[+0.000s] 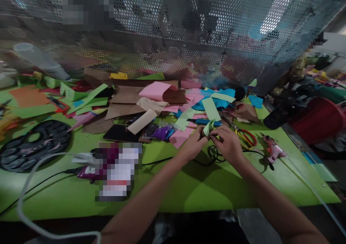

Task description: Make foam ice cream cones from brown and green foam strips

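A rolled piece of pale green paper [209, 127] is pinched between my two hands above the green table. My left hand [195, 143] holds its left side, fingers closed on it. From the right, my right hand [226, 142] grips its lower edge with bent fingers. Just behind the roll lie a blue cutter [207, 122] and a flat pale green strip [211, 109]. Scissors with red and yellow handles [245, 138] rest to the right of my right hand. A looped black cable [213, 155] lies beneath my hands.
A pink glue gun [274, 149] lies at the right with its cord. Left are a black compartment tray [35, 143], a pixelated phone-like item [119, 172] and a white cable [23, 197]. Paper scraps [125, 94] cover the table's back, before a perforated metal panel [162, 31].
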`<state>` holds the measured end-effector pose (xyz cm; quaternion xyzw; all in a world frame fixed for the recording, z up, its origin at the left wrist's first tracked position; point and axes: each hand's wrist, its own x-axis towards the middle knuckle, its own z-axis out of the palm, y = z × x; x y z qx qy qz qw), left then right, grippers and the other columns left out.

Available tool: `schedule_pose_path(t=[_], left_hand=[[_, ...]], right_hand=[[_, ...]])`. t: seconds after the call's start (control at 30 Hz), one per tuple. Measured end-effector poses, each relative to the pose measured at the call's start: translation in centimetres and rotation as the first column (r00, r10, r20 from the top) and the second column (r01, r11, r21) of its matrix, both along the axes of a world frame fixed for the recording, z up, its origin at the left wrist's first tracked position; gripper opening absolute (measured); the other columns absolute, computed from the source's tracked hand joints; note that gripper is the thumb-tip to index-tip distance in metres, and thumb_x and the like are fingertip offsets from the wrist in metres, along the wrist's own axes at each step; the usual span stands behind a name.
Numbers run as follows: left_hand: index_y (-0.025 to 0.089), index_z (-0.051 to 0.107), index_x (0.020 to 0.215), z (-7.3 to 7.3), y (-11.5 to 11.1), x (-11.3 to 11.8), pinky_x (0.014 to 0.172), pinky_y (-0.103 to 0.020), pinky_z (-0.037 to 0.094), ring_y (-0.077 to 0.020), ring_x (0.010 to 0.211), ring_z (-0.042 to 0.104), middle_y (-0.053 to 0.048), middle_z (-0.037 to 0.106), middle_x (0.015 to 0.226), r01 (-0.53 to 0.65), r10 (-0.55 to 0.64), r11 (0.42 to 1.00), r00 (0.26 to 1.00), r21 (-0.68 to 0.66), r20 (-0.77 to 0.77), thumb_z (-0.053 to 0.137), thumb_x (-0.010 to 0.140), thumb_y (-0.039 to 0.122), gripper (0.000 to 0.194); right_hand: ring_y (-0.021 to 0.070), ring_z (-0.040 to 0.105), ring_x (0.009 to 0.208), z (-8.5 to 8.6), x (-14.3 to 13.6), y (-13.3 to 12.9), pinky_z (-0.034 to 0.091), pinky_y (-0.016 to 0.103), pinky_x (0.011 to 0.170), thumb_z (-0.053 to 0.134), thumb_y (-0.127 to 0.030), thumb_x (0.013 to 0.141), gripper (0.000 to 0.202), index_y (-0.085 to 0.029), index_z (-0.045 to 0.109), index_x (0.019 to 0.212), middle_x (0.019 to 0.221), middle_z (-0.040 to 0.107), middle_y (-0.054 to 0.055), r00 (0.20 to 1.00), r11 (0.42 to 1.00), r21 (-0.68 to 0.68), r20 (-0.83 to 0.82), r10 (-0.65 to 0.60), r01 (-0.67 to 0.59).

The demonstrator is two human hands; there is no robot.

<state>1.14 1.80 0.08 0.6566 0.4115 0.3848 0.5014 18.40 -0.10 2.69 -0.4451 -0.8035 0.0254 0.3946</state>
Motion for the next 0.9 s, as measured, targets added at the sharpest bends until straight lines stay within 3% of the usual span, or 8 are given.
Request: schedule_pose_path(t=[0.43,0.63,0.9], left_hand=[[0.020,0.046,0.113,0.39,-0.24,0.03,0.102,-0.037,0.043,-0.0218,0.107,0.055,-0.003,0.057,0.107,-0.028,0.028,1.000,0.999,-0.004,-0.014,0.055,0.086,0.029,0.030],[0.021,0.044,0.117,0.08,-0.29,-0.24,0.099,-0.039,0.043,-0.0226,0.103,0.055,-0.003,0.055,0.106,-0.043,0.044,0.999,0.996,0.027,-0.073,0.052,0.088,0.031,0.031],[0.021,0.044,0.113,0.71,-0.60,-0.24,0.096,-0.037,0.044,-0.0227,0.105,0.056,-0.005,0.056,0.111,-0.029,0.041,0.993,0.994,0.111,-0.104,0.047,0.089,0.029,0.026]], right_hand=[[0.0217,0.069,0.085,-0.26,-0.12,-0.15,0.054,0.033,0.077,0.061,-0.015,0.095,0.013,-0.021,0.072,0.090,0.088,0.072,0.006,0.998,0.998,0.056,0.059,0.009,-0.012],[0.0217,0.069,0.086,0.01,-0.22,-0.36,0.053,0.033,0.078,0.061,-0.015,0.096,0.013,-0.020,0.072,0.091,0.089,0.073,0.007,0.997,0.999,0.038,0.072,0.006,-0.008],[0.0215,0.070,0.088,-0.04,-0.22,-0.29,0.052,0.031,0.077,0.062,-0.016,0.095,0.012,-0.022,0.072,0.091,0.090,0.074,0.007,0.996,0.998,0.056,0.087,-0.006,0.001]])
